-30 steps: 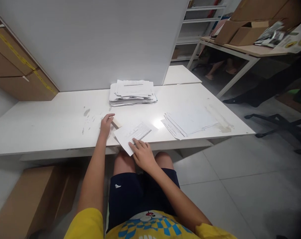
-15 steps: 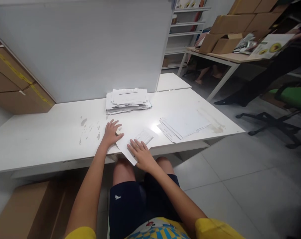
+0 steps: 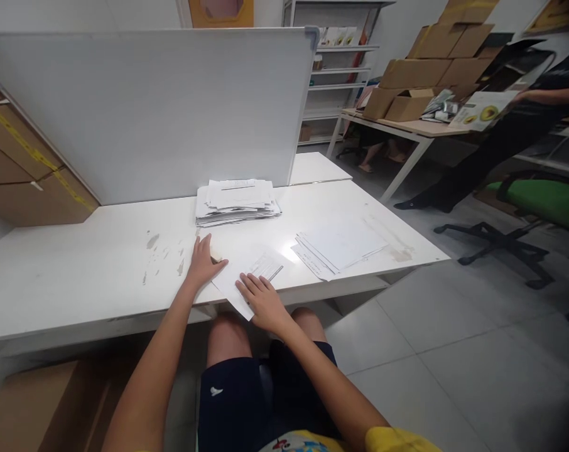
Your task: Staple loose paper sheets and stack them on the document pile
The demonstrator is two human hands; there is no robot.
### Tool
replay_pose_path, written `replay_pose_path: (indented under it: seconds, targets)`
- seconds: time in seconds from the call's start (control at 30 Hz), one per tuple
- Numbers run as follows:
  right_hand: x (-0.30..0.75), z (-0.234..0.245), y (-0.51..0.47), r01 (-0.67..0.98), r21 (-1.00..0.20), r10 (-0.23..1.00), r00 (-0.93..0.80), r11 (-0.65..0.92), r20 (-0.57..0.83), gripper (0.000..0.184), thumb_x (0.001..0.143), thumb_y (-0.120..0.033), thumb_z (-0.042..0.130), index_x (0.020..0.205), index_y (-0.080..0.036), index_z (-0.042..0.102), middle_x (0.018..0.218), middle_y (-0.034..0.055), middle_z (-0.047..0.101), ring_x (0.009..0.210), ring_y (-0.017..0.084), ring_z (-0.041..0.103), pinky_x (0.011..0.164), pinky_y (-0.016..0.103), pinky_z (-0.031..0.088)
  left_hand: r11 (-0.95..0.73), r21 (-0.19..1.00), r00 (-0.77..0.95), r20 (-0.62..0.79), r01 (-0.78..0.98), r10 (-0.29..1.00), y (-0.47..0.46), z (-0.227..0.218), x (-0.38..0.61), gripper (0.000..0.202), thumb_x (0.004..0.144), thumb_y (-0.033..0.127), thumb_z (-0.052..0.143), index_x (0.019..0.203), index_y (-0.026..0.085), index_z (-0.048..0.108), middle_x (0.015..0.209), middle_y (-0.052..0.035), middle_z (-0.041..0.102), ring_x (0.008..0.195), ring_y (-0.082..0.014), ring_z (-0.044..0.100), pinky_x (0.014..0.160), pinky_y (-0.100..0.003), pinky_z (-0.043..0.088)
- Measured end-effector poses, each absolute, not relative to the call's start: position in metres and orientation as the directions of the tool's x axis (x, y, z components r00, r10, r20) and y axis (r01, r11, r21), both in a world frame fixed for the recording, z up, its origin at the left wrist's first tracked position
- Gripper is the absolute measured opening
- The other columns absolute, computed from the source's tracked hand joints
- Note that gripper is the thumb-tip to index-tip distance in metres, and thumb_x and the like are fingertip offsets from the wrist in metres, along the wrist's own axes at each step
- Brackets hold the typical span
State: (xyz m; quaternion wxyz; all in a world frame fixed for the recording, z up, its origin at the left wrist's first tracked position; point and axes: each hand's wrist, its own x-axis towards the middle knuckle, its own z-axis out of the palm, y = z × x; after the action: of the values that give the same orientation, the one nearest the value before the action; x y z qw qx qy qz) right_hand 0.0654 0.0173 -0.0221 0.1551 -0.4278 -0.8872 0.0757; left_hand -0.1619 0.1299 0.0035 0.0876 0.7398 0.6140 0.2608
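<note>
A white printed sheet (image 3: 232, 292) lies at the front edge of the white table, one corner hanging over it. My right hand (image 3: 262, 301) rests flat on this sheet, fingers stretched out and palm down. By the sheet's left edge, my left hand (image 3: 203, 262) touches the tabletop with its thumb spread away from the fingers. A small dark or tan thing shows in the gap by that thumb, mostly hidden; I cannot make out its kind. Beyond the hands sits a thick stack of papers (image 3: 240, 204). A flatter pile of sheets (image 3: 341, 246) lies to the right.
A whiteboard (image 3: 147, 119) stands along the back of the table (image 3: 77, 270). Taped cardboard boxes (image 3: 53, 194) are at the left, another box (image 3: 39, 402) below. At the right are a box-laden desk (image 3: 421, 127), a person (image 3: 492, 144) holding a white printed box, and a green chair (image 3: 539, 198).
My left hand has turned, its fingers drawn closer together and pointing more away from me. The right hand stays on the sheet. The view has tilted up, showing more of the room.
</note>
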Motion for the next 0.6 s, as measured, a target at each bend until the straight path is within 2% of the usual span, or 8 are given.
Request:
replay_pose_path:
  seconds: [0.1, 0.2, 0.33, 0.6]
  targets:
    - [0.065, -0.022, 0.018, 0.735, -0.263, 0.781, -0.589, 0.625, 0.210, 0.083, 0.075, -0.015, 0.058, 0.155, -0.012, 0.034, 0.165, 0.0120, 0.026, 0.150, 0.028, 0.026, 0.122, 0.047, 0.020, -0.252, 0.454, 0.123, 0.294, 0.854, 0.948, 0.130, 0.003, -0.164, 0.093, 0.079, 0.046, 0.069, 0.155, 0.017, 0.025, 0.158, -0.0169, 0.036, 0.151, -0.0375, 0.023, 0.123, -0.056, 0.026]
    - [0.065, -0.022, 0.019, 0.731, -0.259, 0.775, -0.595, 0.632, 0.211, 0.084, 0.075, -0.017, 0.059, 0.155, -0.012, 0.034, 0.165, 0.0121, 0.025, 0.150, 0.028, 0.026, 0.121, 0.046, 0.020, -0.292, 0.436, 0.161, 0.311, 0.851, 0.937, 0.133, 0.001, -0.168, 0.084, 0.078, 0.047, 0.070, 0.150, 0.018, 0.036, 0.154, -0.0154, 0.042, 0.148, -0.0373, 0.029, 0.122, -0.055, 0.027]
    - [0.062, -0.022, 0.021, 0.729, -0.250, 0.770, -0.597, 0.638, 0.226, 0.082, 0.077, -0.020, 0.058, 0.155, -0.012, 0.033, 0.165, 0.0118, 0.025, 0.150, 0.028, 0.025, 0.121, 0.047, 0.020, -0.352, 0.434, 0.240, 0.291, 0.829, 0.926, 0.138, -0.002, -0.173, 0.070, 0.080, 0.049, 0.068, 0.142, 0.023, 0.048, 0.152, -0.0114, 0.045, 0.148, -0.0360, 0.028, 0.123, -0.055, 0.025]
    - [0.050, -0.023, 0.021, 0.739, -0.245, 0.778, -0.581, 0.627, 0.239, 0.078, 0.082, -0.023, 0.056, 0.155, -0.011, 0.033, 0.165, 0.0129, 0.024, 0.149, 0.030, 0.026, 0.120, 0.049, 0.022, -0.377, 0.415, 0.260, 0.310, 0.828, 0.914, 0.140, -0.006, -0.176, 0.069, 0.077, 0.044, 0.070, 0.140, 0.025, 0.050, 0.151, -0.0100, 0.046, 0.148, -0.0365, 0.027, 0.123, -0.056, 0.026]
